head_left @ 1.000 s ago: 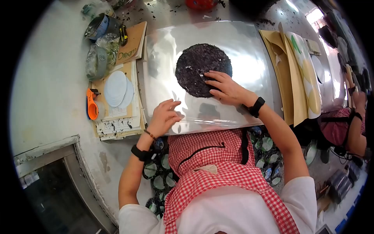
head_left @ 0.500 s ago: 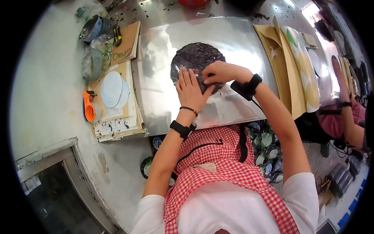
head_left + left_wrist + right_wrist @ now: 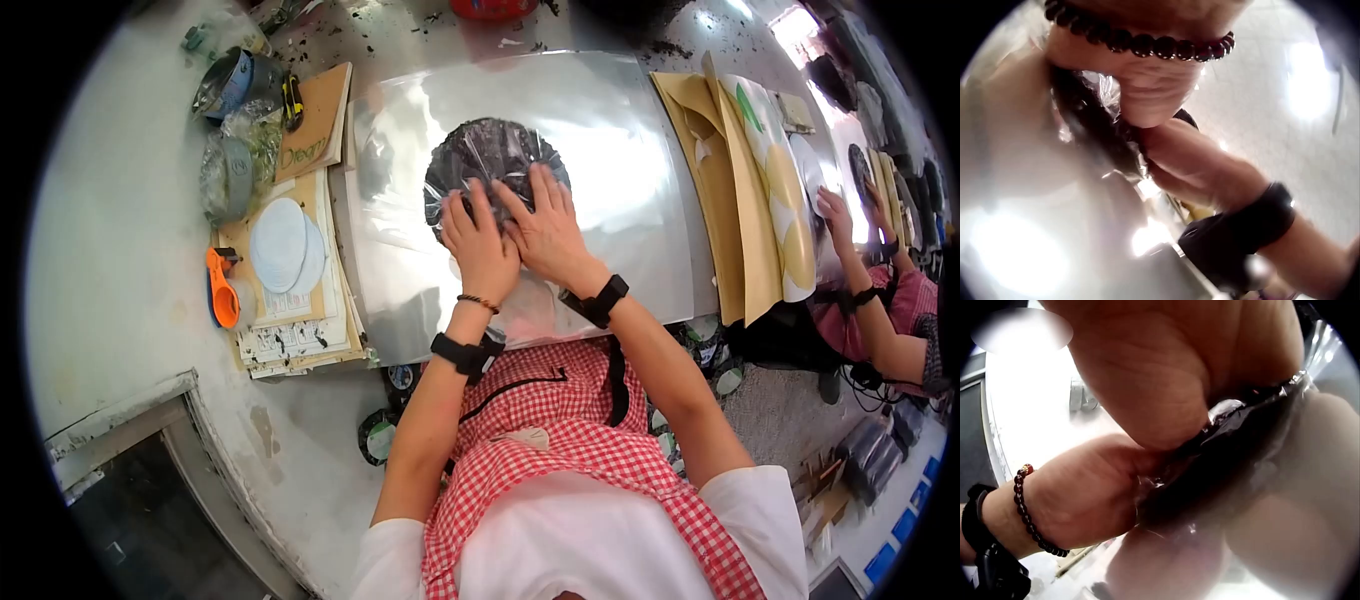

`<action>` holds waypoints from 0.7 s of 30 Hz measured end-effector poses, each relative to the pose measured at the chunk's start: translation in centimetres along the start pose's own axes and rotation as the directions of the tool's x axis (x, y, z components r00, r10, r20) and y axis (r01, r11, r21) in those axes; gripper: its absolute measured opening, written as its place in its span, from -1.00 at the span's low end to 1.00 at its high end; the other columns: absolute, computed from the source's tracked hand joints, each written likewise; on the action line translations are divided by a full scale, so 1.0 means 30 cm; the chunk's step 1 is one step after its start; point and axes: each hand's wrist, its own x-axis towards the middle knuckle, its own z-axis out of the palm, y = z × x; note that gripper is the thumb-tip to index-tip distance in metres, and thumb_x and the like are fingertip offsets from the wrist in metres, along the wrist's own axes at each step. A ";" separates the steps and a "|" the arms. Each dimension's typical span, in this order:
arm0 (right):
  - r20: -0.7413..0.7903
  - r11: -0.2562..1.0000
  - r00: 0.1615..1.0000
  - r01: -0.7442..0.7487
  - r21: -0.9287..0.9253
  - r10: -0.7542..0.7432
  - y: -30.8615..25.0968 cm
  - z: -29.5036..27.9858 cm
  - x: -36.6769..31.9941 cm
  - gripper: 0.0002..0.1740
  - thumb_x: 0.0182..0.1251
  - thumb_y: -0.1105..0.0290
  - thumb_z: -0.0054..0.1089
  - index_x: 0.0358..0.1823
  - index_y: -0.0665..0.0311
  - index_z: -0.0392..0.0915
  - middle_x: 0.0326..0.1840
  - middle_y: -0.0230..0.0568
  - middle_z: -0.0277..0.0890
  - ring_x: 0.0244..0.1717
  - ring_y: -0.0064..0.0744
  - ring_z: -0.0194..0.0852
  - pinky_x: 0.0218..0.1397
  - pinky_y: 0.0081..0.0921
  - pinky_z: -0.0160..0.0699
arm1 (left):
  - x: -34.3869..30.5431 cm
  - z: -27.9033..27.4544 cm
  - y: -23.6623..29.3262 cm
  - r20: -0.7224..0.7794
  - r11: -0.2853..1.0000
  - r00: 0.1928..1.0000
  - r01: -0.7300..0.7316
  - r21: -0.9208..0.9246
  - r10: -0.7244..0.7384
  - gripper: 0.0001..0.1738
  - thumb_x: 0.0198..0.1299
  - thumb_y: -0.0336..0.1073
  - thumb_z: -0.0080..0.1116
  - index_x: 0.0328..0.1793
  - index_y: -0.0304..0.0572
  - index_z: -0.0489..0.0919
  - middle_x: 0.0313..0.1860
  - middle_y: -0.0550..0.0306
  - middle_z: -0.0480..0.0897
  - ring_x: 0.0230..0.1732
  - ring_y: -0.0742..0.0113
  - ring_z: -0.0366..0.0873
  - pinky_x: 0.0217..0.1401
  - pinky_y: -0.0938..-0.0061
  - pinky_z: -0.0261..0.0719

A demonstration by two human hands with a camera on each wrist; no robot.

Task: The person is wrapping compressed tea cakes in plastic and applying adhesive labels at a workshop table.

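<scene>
While both hands press down on the near part of a dark round disc (image 3: 492,145), clear crinkled film (image 3: 462,165) lies over it, and the disc sits on a wide shiny sheet (image 3: 620,265) on the tabletop (image 3: 400,30). The left hand (image 3: 482,245) rests palm down with its fingers pointing away from the body and slightly spread; the right hand (image 3: 548,228) lies just beside it, its fingers also apart, and the two touch near the thumbs. A string of beads (image 3: 479,302) circles the left wrist, and each arm wears a black strap. To the left of the sheet is a stack of papers (image 3: 300,335) bearing white paper circles (image 3: 280,245), with an orange tool (image 3: 222,290) near its edge. Beyond these, a yellow and black cutter (image 3: 291,103) lies by a brown notebook (image 3: 320,115). Brown folded paper (image 3: 735,235) and a yellow patterned wrap (image 3: 785,190) lie to the right, near another person's hands.
</scene>
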 end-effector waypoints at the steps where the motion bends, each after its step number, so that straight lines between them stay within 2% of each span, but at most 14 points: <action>1: -0.006 0.982 1.000 -0.022 0.189 0.023 -0.005 0.002 0.017 -0.41 0.30 0.23 0.11 0.38 0.06 0.32 0.34 0.24 0.20 0.39 0.24 0.10 0.40 0.10 0.05 | 0.016 -0.008 -0.003 -0.004 1.000 1.000 0.000 0.001 0.000 -0.37 0.32 -0.28 -0.03 0.49 -0.32 0.20 0.43 -0.49 0.11 0.46 -0.38 0.00 0.45 -0.17 -0.10; 3: 0.070 0.923 0.987 -0.158 0.350 0.142 -0.013 -0.017 0.042 -0.46 0.27 0.28 0.13 0.31 0.08 0.35 0.30 0.17 0.24 0.34 0.19 0.14 0.36 0.06 0.08 | 0.036 -0.008 -0.011 0.100 0.787 0.977 0.212 -0.579 -0.190 -0.48 0.31 -0.26 0.05 0.36 -0.30 0.39 0.41 -0.42 0.15 0.43 -0.31 0.06 0.44 -0.16 -0.07; 4: 0.162 0.823 0.955 -0.295 0.486 0.248 -0.024 -0.028 0.044 -0.50 0.24 0.32 0.15 0.24 0.10 0.39 0.25 0.09 0.28 0.30 0.13 0.19 0.32 0.02 0.12 | 0.046 0.004 -0.015 0.069 0.925 0.987 0.160 -0.344 -0.145 -0.62 0.35 -0.18 0.05 0.14 -0.31 0.54 0.37 -0.36 0.24 0.39 -0.27 0.16 0.42 -0.07 0.05; 5: 0.163 0.823 0.955 -0.296 0.484 0.248 -0.025 -0.016 0.045 -0.50 0.24 0.32 0.15 0.24 0.10 0.39 0.25 0.09 0.28 0.30 0.13 0.19 0.32 0.02 0.12 | 0.042 0.018 -0.011 0.069 0.924 0.987 0.161 -0.346 -0.146 -0.62 0.35 -0.18 0.05 0.14 -0.31 0.54 0.37 -0.36 0.24 0.39 -0.27 0.16 0.42 -0.07 0.05; 6: 0.026 0.951 0.983 -0.185 0.246 0.184 -0.034 -0.008 0.050 -0.55 0.23 0.34 0.16 0.16 0.19 0.39 0.22 0.09 0.29 0.25 0.12 0.21 0.29 0.00 0.15 | 0.047 0.016 0.018 -0.115 0.997 0.991 0.066 0.026 -0.063 -0.67 0.36 -0.19 0.03 0.05 -0.31 0.55 0.32 -0.31 0.30 0.34 -0.23 0.23 0.39 -0.01 0.13; 7: -0.085 0.996 0.993 -0.088 -0.025 0.085 -0.042 -0.002 0.053 -0.60 0.21 0.36 0.17 0.08 0.27 0.39 0.19 0.09 0.30 0.21 0.12 0.24 0.25 -0.03 0.19 | 0.051 0.013 0.036 -0.248 0.914 0.965 0.026 0.405 0.083 -0.69 0.37 -0.19 0.02 -0.03 -0.31 0.56 0.28 -0.25 0.37 0.30 -0.18 0.29 0.36 0.05 0.21; 8: -0.275 0.983 0.961 -0.034 -0.180 -0.017 -0.045 -0.002 0.054 -0.73 0.18 0.42 0.17 -0.10 0.30 0.43 0.10 0.04 0.34 0.12 0.06 0.28 0.17 -0.07 0.25 | 0.054 0.014 0.038 -0.232 0.877 0.967 0.017 0.481 0.108 -0.71 0.38 -0.19 0.01 -0.04 -0.30 0.53 0.24 -0.21 0.42 0.26 -0.14 0.34 0.31 0.15 0.29; 9: -0.270 0.983 0.963 -0.032 -0.180 -0.019 -0.034 0.015 0.053 -0.73 0.18 0.42 0.17 -0.10 0.30 0.43 0.10 0.04 0.34 0.12 0.06 0.28 0.17 -0.07 0.25 | 0.051 0.026 0.026 -0.232 0.877 0.967 0.022 0.479 0.103 -0.71 0.38 -0.19 0.01 -0.04 -0.30 0.53 0.24 -0.21 0.42 0.26 -0.14 0.34 0.31 0.15 0.29; 12: -0.275 0.998 0.960 -0.048 0.034 0.056 -0.003 0.053 0.059 -0.76 0.15 0.41 0.20 -0.15 0.26 0.47 0.10 0.07 0.33 0.14 0.06 0.27 0.17 -0.07 0.26 | 0.052 0.048 0.004 -0.141 0.970 0.982 0.092 -0.224 -0.126 -0.70 0.35 -0.23 0.02 0.08 -0.27 0.47 0.03 -0.17 0.47 0.08 -0.14 0.40 0.17 0.08 0.36; 14: 0.066 0.840 0.951 -0.297 0.453 0.301 0.009 0.035 0.063 -0.67 0.09 0.38 0.27 -0.10 0.23 0.48 0.13 0.04 0.34 0.19 0.06 0.25 0.22 -0.07 0.25 | 0.077 0.026 0.001 -0.068 0.995 0.996 0.054 -0.086 -0.060 -0.72 0.33 -0.23 0.04 0.04 -0.26 0.49 0.01 -0.17 0.47 0.06 -0.16 0.41 0.15 0.08 0.37; 15: 0.067 0.841 0.952 -0.297 0.453 0.300 0.009 0.011 0.071 -0.67 0.09 0.38 0.27 -0.10 0.23 0.48 0.13 0.04 0.34 0.19 0.06 0.25 0.22 -0.07 0.25 | 0.096 -0.001 0.004 0.014 0.999 1.000 0.009 0.050 -0.009 -0.74 0.31 -0.24 0.05 0.01 -0.25 0.51 0.00 -0.17 0.48 0.05 -0.17 0.41 0.14 0.07 0.38; 17: 0.011 0.997 0.999 0.042 -0.059 -0.041 0.010 -0.041 0.099 -0.47 0.01 0.36 0.35 0.04 0.31 0.42 0.08 -0.01 0.38 0.14 0.03 0.31 0.19 -0.12 0.30 | 0.126 -0.044 -0.005 0.096 0.982 0.995 -0.042 0.181 0.025 -0.75 0.30 -0.24 0.06 -0.03 -0.24 0.54 -0.01 -0.16 0.48 0.03 -0.19 0.41 0.13 0.06 0.39; 19: -0.069 0.988 0.993 0.090 -0.122 -0.099 0.031 -0.031 0.115 -0.45 -0.01 0.35 0.37 0.05 0.31 0.42 0.04 -0.07 0.40 0.10 -0.01 0.32 0.15 -0.13 0.33 | 0.145 -0.079 -0.028 -0.120 0.862 0.922 -0.289 0.415 0.367 -0.77 0.28 -0.24 0.09 -0.06 -0.21 0.57 0.03 -0.21 0.47 0.04 -0.25 0.40 0.14 0.06 0.38; 21: -0.144 0.973 0.977 0.132 -0.187 -0.160 0.058 -0.015 0.121 -0.43 -0.03 0.34 0.39 0.06 0.31 0.43 0.01 -0.12 0.41 0.05 -0.04 0.34 0.11 -0.14 0.35 | 0.136 -0.040 -0.079 -0.064 0.881 0.934 -0.308 0.359 0.353 -0.72 0.26 -0.21 0.13 -0.03 -0.23 0.56 0.06 -0.22 0.46 0.07 -0.24 0.39 0.17 0.03 0.35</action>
